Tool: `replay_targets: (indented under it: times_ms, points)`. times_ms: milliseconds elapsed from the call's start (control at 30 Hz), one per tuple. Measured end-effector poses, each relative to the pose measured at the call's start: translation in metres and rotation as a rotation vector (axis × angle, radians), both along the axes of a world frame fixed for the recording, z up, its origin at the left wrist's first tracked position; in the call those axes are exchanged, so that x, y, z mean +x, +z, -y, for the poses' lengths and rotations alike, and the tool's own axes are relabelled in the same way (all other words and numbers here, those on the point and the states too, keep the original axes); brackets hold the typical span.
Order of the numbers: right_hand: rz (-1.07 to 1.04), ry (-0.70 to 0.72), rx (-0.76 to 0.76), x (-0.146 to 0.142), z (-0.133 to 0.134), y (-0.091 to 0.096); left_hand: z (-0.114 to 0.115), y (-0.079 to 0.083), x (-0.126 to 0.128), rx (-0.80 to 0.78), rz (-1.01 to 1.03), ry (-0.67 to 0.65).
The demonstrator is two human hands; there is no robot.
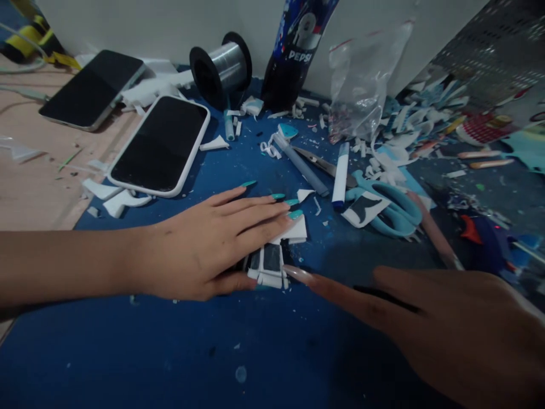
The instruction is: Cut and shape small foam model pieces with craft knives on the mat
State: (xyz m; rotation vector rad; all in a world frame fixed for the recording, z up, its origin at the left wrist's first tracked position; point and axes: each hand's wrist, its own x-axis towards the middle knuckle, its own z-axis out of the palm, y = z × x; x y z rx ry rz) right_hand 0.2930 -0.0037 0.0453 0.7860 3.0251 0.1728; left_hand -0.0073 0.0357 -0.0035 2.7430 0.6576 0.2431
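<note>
My left hand (204, 244) lies flat, palm down, with its teal-nailed fingers spread over a small piece of dark panels with white borders (271, 258). Its thumb touches the near edge of that piece, and much of the piece is hidden under the palm. White flat scraps (298, 229) stick out by the fingertips. From the right, my right hand (443, 324) reaches in with its index finger stretched out. The long clear nail meets the right edge of the panel piece. Its other fingers are curled, and a dark strip beside the index finger is unclear.
Beyond my hands lie light-blue scissors (404, 213), a white marker (340, 176), a greyish tube (304, 167) and two phones (159, 145) (93, 91). A wire spool (221, 68), Pepsi bottle (293, 57) and clear bag (357, 91) stand at the back. Cut scraps (417, 119) are piled right.
</note>
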Motion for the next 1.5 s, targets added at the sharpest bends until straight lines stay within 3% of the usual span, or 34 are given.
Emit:
replay_targets:
  times_ms: [200, 467, 767, 1000, 1500]
  points:
    - [-0.077, -0.029, -0.103, -0.006, -0.003, 0.004, 0.002, 0.005, 0.002, -0.061, -0.001, 0.020]
    - [-0.112, -0.013, -0.090, -0.014, -0.011, 0.007, 0.005, 0.002, 0.001, 0.048, 0.008, 0.106]
    - [-0.066, -0.023, -0.235, -0.008, -0.023, -0.010, -0.001, 0.003, -0.003, 0.065, -0.031, 0.094]
    - [-0.194, -0.058, -0.305, -0.010, -0.028, -0.017, -0.006, 0.001, -0.005, 0.080, -0.069, 0.115]
    - [-0.119, -0.034, -0.249, -0.014, -0.025, -0.021, -0.005, 0.000, -0.005, 0.030, -0.027, 0.182]
